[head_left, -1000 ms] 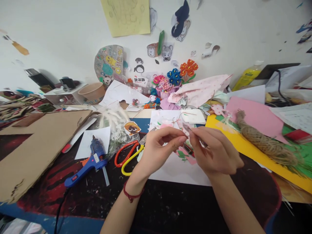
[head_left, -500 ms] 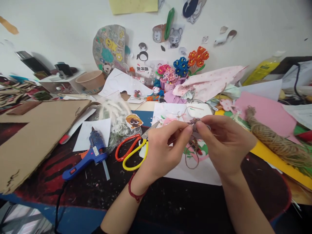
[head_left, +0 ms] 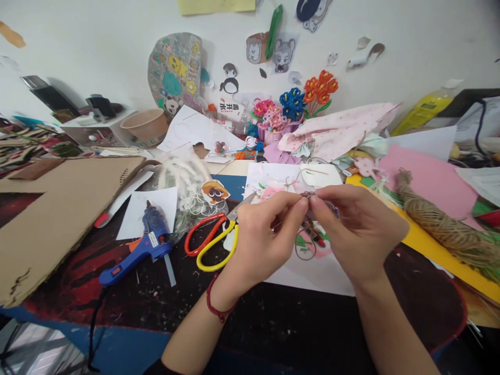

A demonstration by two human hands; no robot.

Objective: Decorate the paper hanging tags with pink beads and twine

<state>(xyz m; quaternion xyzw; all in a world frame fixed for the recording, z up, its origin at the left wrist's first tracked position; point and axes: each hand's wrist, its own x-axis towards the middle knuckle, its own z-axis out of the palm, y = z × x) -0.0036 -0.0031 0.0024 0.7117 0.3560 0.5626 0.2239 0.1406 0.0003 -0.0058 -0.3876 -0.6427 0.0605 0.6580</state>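
Note:
My left hand (head_left: pixel 267 232), a dark red string bracelet (head_left: pixel 213 298) at its wrist, pinches a thin brown cord between thumb and index finger. Close against it, thumb tips nearly touching, my right hand (head_left: pixel 357 226) pinches the same cord. A loop of the cord (head_left: pixel 305 259) dangles below the fingers, over a white sheet (head_left: pixel 312 278) with pink and green scraps. The knotted part at the fingertips is mostly hidden. Just left of my left hand lie scissors (head_left: pixel 203 242) with one red and one yellow handle, their blades partly covered.
A blue glue gun (head_left: pixel 154 232) rests on paper at the left, its cable running off the front edge. Cardboard (head_left: pixel 70 208) covers the far left. A twine bundle (head_left: pixel 441 219) lies on yellow card at the right. Crafted flowers (head_left: pixel 292 104) stand at the back.
My fingertips have drawn closer together, covering more of the cord's knotted part. The hanging loop has shifted slightly, and the camera view has moved a little.

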